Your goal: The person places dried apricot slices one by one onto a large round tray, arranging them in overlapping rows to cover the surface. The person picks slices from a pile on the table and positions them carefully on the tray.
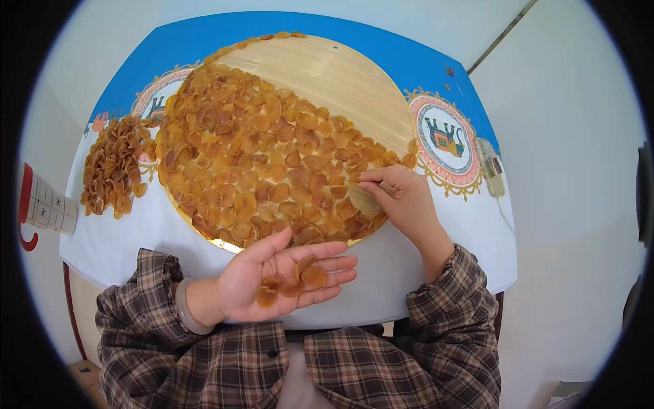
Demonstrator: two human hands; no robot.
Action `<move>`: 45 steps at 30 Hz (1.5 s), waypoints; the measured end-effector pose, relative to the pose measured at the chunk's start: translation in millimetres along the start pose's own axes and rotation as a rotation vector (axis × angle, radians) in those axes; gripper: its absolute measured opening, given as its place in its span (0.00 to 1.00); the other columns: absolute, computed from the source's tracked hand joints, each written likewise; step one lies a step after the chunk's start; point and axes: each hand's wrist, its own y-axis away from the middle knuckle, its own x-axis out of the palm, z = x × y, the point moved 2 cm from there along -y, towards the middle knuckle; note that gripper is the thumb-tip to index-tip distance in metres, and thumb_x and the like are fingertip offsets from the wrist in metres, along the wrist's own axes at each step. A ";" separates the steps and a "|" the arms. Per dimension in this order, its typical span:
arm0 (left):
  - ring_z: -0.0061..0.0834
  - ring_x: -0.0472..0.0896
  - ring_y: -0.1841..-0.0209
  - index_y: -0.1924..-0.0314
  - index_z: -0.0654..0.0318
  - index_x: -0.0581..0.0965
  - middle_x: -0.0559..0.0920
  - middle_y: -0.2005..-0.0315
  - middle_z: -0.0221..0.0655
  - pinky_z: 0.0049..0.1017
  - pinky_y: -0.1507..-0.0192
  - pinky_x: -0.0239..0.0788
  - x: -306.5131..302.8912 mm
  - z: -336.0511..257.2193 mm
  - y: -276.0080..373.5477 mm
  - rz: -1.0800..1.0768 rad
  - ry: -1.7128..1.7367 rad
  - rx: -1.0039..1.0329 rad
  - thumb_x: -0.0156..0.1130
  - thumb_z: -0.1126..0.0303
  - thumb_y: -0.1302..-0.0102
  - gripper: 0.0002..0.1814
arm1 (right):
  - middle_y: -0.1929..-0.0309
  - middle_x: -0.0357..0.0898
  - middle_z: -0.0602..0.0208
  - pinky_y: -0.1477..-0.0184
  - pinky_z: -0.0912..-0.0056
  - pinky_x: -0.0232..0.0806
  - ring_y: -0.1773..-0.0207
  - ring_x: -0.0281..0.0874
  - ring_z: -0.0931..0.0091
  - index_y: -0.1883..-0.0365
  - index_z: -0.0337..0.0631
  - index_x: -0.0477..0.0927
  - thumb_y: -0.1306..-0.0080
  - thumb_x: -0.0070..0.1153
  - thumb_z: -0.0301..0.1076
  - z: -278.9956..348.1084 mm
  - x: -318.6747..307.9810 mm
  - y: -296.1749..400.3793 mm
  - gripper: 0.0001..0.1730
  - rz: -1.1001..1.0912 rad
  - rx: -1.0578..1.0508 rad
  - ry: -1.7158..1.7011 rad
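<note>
My left hand (278, 273) is palm up with fingers spread, in front of the round board's near edge. Several amber, translucent dried slices (315, 276) rest on its palm and fingers. At the right part of the board, my right hand (401, 197) pinches a small dried slice (355, 178) between thumb and forefinger, low over the surface. The round wood-grained board (327, 66) has a thin gold rim. Overlapping dried slices (250, 148) cover most of its left and near area, and a single row follows the far left rim. Bare wood shows beside my right fingertips.
A heap of dried slices (112, 166) lies left of the board. A patterned cup with a red rim and handle (48, 204) is at the left edge. The blue and white tablecloth (465, 220) bears elephant medallions. A power strip with a cord (490, 166) lies at right.
</note>
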 end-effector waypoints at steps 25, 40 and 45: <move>0.45 0.53 0.21 0.24 0.64 0.58 0.56 0.23 0.49 0.41 0.20 0.43 -1.4 0.5 -0.5 0.009 -0.006 0.001 0.28 0.40 0.21 0.40 | 0.62 0.84 0.69 0.50 0.62 0.68 0.53 0.79 0.66 0.58 0.45 0.85 0.42 0.59 0.22 1.7 -2.0 -3.7 0.14 0.034 -0.374 0.199; 0.45 0.53 0.21 0.23 0.65 0.56 0.56 0.23 0.49 0.41 0.21 0.43 -1.6 0.1 -0.8 0.011 -0.021 0.003 0.26 0.40 0.20 0.40 | 0.64 0.81 0.66 0.51 0.62 0.69 0.55 0.78 0.63 0.57 0.44 0.86 0.36 0.64 0.29 -2.0 -6.2 -2.0 0.09 -0.021 -0.177 0.098; 0.45 0.53 0.21 0.23 0.65 0.56 0.56 0.23 0.49 0.41 0.20 0.42 -1.9 0.3 -0.9 0.010 -0.016 -0.001 0.26 0.40 0.20 0.40 | 0.64 0.81 0.67 0.52 0.61 0.69 0.55 0.77 0.63 0.62 0.43 0.85 0.36 0.63 0.29 -6.9 -3.4 -3.7 0.05 0.007 -0.215 0.147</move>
